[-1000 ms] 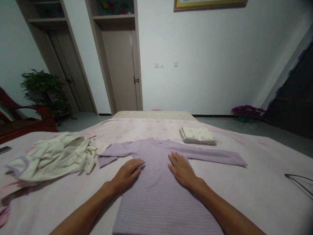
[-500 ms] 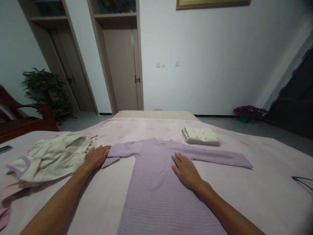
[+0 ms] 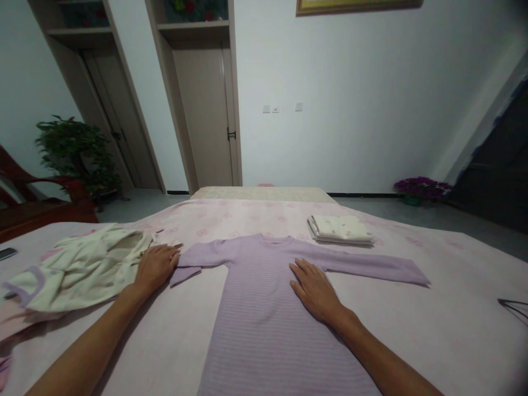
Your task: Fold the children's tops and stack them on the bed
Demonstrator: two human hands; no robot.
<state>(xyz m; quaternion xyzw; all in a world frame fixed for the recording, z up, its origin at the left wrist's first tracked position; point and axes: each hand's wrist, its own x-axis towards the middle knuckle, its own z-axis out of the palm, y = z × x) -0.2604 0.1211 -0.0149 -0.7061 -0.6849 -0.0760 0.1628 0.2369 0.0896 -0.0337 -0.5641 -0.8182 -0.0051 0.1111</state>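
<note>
A lilac long-sleeved striped top (image 3: 264, 308) lies spread flat in front of me, collar away from me. Its right-hand sleeve stretches straight out, while the left-hand sleeve is bent back at its end. My right hand (image 3: 314, 290) rests flat on the chest of the top, fingers spread. At the folded sleeve end lies my left hand (image 3: 157, 268), palm down, its fingers reaching toward the sleeve and partly hidden. Its back edge touches a crumpled cream garment with lilac trim (image 3: 88, 269).
The garments lie on a pink-patterned cloth (image 3: 165, 341). A folded cream stack (image 3: 341, 229) sits beyond the right sleeve. Pink fabric (image 3: 25, 319) shows under the cream garment. A phone (image 3: 7, 253) lies at far left, a dark wire hanger (image 3: 513, 305) at far right.
My left hand has slid slightly left, and the crumpled cream garment has shifted left with it. My right hand stays in place on the top.
</note>
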